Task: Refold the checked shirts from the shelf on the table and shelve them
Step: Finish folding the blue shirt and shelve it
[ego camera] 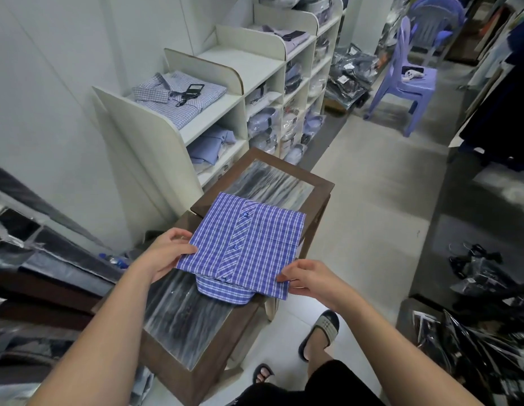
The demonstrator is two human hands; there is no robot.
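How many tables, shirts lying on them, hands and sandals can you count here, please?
Tables: 2, the far table and the near table.
Shirts on them: 1, the shirt held by both hands.
Hands: 2, the left hand and the right hand.
Sandals: 2, the right sandal and the left sandal.
Total: 7.

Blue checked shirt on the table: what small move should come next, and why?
Probably lift the blue checked shirt off the table toward the shelf. It looks folded, buttons up; the left hand and right hand each pinch a near corner, and a lighter checked shirt already lies on the shelf.
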